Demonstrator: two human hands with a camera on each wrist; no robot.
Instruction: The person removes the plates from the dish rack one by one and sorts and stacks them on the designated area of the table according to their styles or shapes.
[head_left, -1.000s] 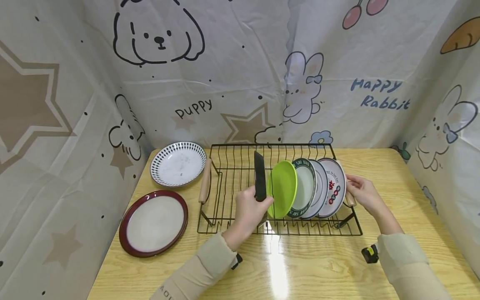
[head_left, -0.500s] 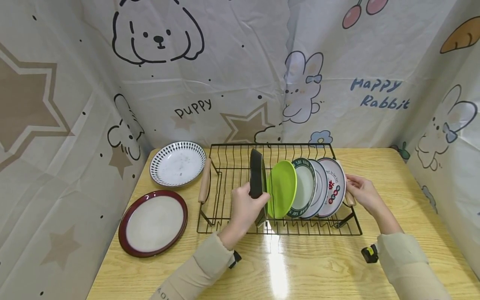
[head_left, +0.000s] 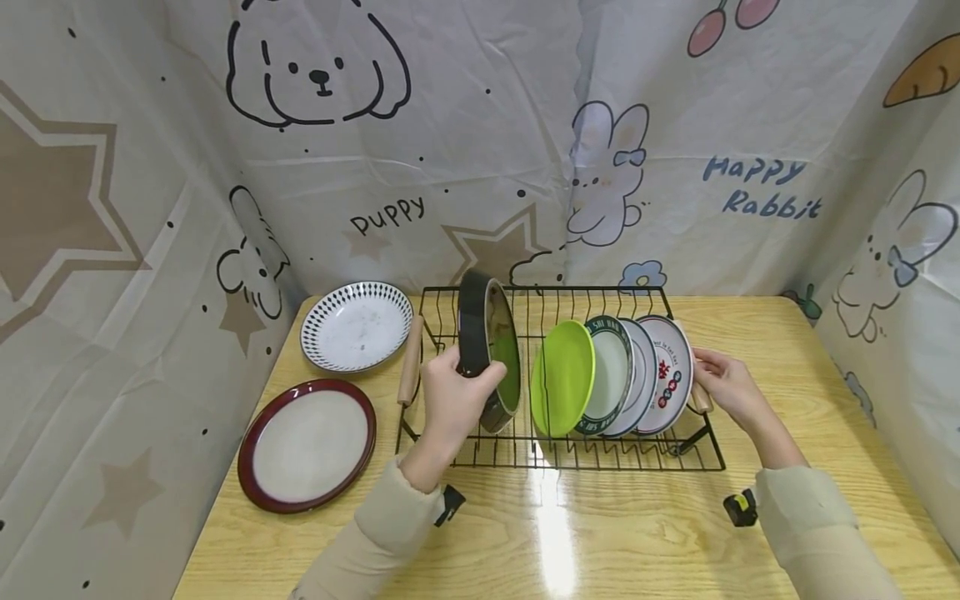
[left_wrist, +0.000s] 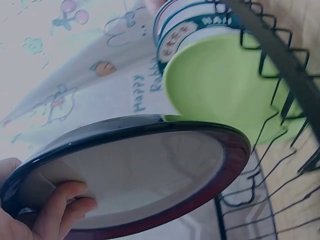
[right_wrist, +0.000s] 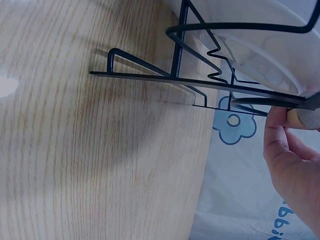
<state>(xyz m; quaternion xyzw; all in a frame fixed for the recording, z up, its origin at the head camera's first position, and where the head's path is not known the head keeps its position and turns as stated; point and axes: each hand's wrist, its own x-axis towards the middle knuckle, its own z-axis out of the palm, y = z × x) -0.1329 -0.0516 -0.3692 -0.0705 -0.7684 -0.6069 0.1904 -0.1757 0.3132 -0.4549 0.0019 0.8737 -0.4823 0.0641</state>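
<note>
Left hand has dark plate on edge over rack; right hand bracing

Left hand (head_left: 457, 400) grips the dark plate (head_left: 501, 342) by its rim, near vertical, over the left half of the rack (head_left: 600, 288). Can't tell if its lower edge touches the wires. Head view shows a gap between it and the green plate (head_left: 562, 379).

Right hand (head_left: 727, 385) pinches the right handle (head_left: 702, 398) at the rack's right end; looks like it's steadying the frame.

In the rack's right half, left to right: green plate, green-rimmed plate (head_left: 606, 375), blue-rimmed plate (head_left: 640, 379), printed plate (head_left: 667, 375), all leaning on edge. Left of the rack, flat on the table (head_left: 637, 533): red-rimmed plate (head_left: 307, 446) nearer the person, diamond plate (head_left: 356, 327) beyond it.

Step, my read: handling the dark plate at the rack, either seating or lifting; one moment doesn't settle which. Next move calls for a firm rim grip and for keeping the plate clear of the green one. If seating, line the edge up with a slot first. Keep the brace on the handle.
</note>
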